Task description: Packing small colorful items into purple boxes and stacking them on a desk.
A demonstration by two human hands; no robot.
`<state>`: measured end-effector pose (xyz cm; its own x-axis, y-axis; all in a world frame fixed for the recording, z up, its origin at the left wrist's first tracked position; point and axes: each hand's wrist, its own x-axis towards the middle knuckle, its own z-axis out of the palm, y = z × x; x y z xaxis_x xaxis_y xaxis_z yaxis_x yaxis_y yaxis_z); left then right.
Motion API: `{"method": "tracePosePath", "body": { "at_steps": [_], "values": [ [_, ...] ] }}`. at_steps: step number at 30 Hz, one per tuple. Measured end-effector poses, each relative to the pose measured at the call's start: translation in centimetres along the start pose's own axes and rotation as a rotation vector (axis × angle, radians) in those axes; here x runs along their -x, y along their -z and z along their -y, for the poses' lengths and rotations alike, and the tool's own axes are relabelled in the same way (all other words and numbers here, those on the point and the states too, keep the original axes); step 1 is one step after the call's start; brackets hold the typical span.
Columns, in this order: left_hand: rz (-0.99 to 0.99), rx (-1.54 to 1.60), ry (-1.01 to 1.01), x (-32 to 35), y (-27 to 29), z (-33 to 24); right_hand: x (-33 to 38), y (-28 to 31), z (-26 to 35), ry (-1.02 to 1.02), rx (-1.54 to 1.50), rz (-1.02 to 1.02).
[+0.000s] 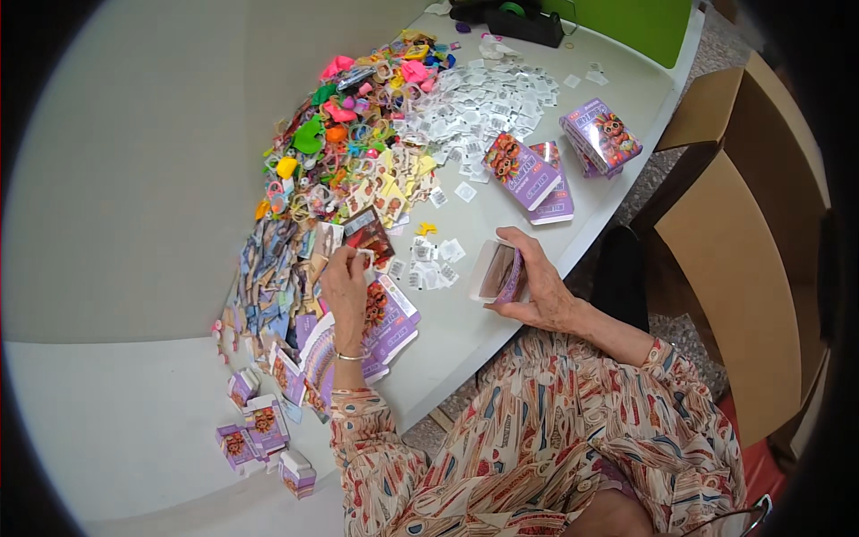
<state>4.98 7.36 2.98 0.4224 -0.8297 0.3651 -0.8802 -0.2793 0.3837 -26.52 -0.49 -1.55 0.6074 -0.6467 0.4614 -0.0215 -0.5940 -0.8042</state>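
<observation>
Purple on the outside and white within, the box (pixel 497 273) sits in the right hand (pixel 544 288) on my feed, over the table (pixel 449 333) near its edge. I see the fingers there curled around it, thumb on the near side, gripping it with its open end turned toward the left. Across from it, the left hand (pixel 344 285) hangs over the flat boxes (pixel 394 315), its fingers bent together just beside a dark red packet (pixel 374 238). A bit of white shows at those fingertips, but I cannot tell whether they are closed on it. Between the hands I make out a few sachets (pixel 433 268) and a small yellow piece (pixel 426 229). Beyond the left hand, I have a heap of blue slips (pixel 268 268), then yellow cards (pixel 389 190) and a bright mound of trinkets (pixel 344 121), with a pile of white sachets (pixel 488 98) against it. Farther up on the right, two boxes (pixel 523 172) lie overlapping, near a stack (pixel 604 134) of others. More small boxes (pixel 265 425) lie at my lower left. Off the table's right side, I see a brown carton (pixel 738 268) with its flaps open.
</observation>
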Motion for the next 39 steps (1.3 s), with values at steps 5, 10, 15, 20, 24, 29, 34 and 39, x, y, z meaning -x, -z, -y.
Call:
{"method": "tracePosePath", "body": {
  "at_steps": [5,10,15,20,24,29,34,39],
  "values": [
    [-0.025,0.148,-0.094,0.6,1.6,-5.1,0.2,0.0,-0.5,0.049,-0.076,0.025],
    [0.056,0.31,0.056,2.4,3.3,-8.6,0.2,-0.2,-0.6,0.03,-0.115,0.069],
    [0.011,0.35,-0.119,4.1,5.4,-13.1,0.8,-0.5,-1.6,0.077,-0.16,0.077],
    [0.075,0.3,-0.431,5.0,5.8,-16.1,0.5,-0.3,-0.8,0.068,-0.005,0.056],
    [0.07,0.172,-0.498,4.6,4.2,-16.5,0.4,-0.5,-0.4,0.073,0.011,0.061],
    [0.207,0.003,-0.596,4.4,3.6,-17.4,0.4,-0.9,-0.3,0.121,0.162,0.039],
    [0.266,0.371,-0.448,3.4,3.4,-15.9,-0.3,-1.0,0.2,0.082,0.186,0.039],
    [0.09,0.399,-0.097,-3.0,0.7,-7.3,-0.4,-1.0,-0.2,-0.035,0.151,0.04]
  ]
}}
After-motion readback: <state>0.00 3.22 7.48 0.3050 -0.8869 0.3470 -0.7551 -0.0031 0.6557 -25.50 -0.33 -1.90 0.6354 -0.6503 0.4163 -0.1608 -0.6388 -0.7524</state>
